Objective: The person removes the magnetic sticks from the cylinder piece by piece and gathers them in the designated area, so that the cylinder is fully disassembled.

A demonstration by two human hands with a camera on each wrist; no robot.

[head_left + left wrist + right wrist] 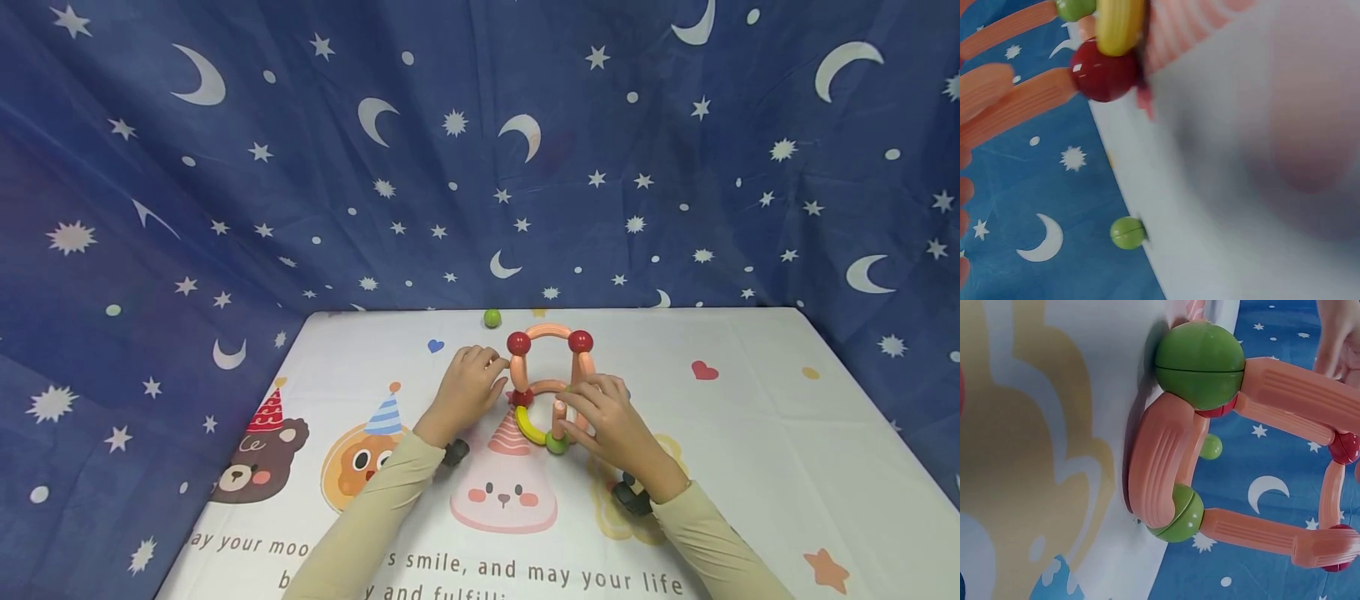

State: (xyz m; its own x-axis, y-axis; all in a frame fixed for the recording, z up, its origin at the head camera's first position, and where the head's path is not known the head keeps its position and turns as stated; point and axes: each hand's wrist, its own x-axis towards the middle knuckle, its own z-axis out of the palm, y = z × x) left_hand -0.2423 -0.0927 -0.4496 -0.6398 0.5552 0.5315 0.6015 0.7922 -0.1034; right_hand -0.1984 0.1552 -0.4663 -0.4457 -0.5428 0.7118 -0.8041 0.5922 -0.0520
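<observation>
A frame of orange magnetic sticks (551,331) and red and green balls stands on the table; one yellow curved stick (531,427) lies in its base ring. At its left side, my left hand (467,387) has loosely bent fingers by the upper left part; whether they touch it cannot be told. My right hand (611,421) pinches the upper part of the upright orange stick (559,419) at the front, which rises from a green ball (1200,365). Past the right edge of the right wrist view, that stick's top is hidden. A red ball (1102,72) sits low in the left wrist view.
A loose green ball (492,318) lies near the table's back edge. Behind and to the left hangs a blue curtain (450,150) with moons and stars. The white tablecloth (750,433) carries printed animals and lettering.
</observation>
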